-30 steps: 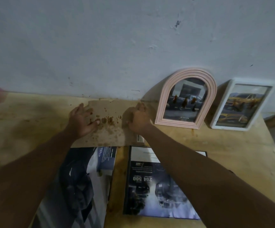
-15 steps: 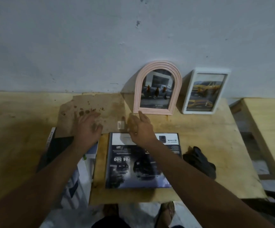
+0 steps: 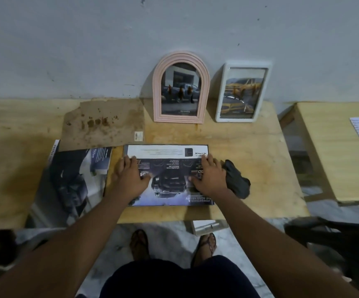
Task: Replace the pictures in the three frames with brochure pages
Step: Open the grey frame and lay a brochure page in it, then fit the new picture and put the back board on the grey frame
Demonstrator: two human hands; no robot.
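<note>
Pink frame (image 3: 156,91), white frame (image 3: 221,93) hold car pictures (image 3: 179,91), seemingly; left hand (image 3: 131,177), right hand (image 3: 209,179) flat on brochure (image 3: 167,190).

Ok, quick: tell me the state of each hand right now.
Left hand: open, fingers flat on the car brochure, gripping nothing.
Right hand: open, fingers flat on the same brochure, gripping nothing.

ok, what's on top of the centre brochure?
Left hand and right hand rest flat on the brochure, one near each side edge. The print beneath the palms is covered.
</note>
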